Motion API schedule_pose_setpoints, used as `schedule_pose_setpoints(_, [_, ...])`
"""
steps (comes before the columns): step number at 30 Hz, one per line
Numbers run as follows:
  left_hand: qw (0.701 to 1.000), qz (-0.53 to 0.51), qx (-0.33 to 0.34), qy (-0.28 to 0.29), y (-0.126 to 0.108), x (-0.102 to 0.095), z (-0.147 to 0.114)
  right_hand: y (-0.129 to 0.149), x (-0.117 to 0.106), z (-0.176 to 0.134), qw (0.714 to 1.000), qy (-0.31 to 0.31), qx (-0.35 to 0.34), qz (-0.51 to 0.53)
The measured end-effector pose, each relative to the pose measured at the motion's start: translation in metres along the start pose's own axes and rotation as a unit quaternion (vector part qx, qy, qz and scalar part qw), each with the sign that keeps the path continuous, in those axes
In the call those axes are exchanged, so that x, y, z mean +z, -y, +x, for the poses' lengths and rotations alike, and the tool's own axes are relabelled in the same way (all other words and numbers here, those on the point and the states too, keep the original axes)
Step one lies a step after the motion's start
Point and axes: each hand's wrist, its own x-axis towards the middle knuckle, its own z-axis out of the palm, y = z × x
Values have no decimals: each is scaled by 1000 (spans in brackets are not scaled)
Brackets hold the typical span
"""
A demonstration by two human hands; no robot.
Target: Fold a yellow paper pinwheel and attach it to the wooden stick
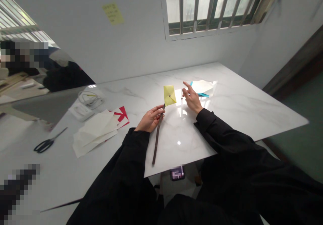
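Head view: yellow paper piece up on its stick, one hand free

Left hand (pixel 150 119) has thumb and fingers closed round the upper part of a dark stick (pixel 157 136), just below the yellow paper piece (pixel 168 91) at its top. That piece sits roughly between the two hands, above the counter (pixel 252 100), while the stick's lower end reaches toward the near edge.

Over on the other side, the right hand (pixel 191 97) is loosely open, index finger stretched out, the others partly curled; I see nothing in its grasp. A small dark bit (pixel 181 98) lies on the counter just beside it.

As for progress, I'd call the making well along: the yellow paper is folded, with a small dark dot (pixel 169 96) near its middle, and appears to be joined to the stick. Whether it is firmly fixed, I can't tell. Red paper strips (pixel 121 114) and blue paper (pixel 204 95) lie apart from it, seemingly unused, and the scissors (pixel 45 145) rest untouched at far left.
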Motion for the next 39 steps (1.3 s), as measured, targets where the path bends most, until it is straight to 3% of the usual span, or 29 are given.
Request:
schedule_pose_setpoints(6, [1000, 1, 1, 6, 0, -1, 0, -8, 3, 3, 999, 37, 4, 0])
schedule_pose_setpoints(13, [1000, 0, 7, 4, -2, 0, -1, -9, 10, 1, 979, 190, 59, 30])
schedule_pose_setpoints(15, [1000, -1, 17, -5, -2, 0, -1, -7, 12, -1, 976, 206, 56, 38])
schedule_pose_setpoints(20, [1000, 0, 23, -20, -2, -1, 0, -6, 10, 0, 987, 149, 55, -4])
schedule_pose_setpoints(34, [1000, -6, 13, -9, -1, 0, 0, -10, 9, 0, 986, 160, 46, 11])
schedule_pose_setpoints(39, [1000, -4, 11, -9, -2, 0, -1, -9, 5, 4, 996, 68, 51, -12])
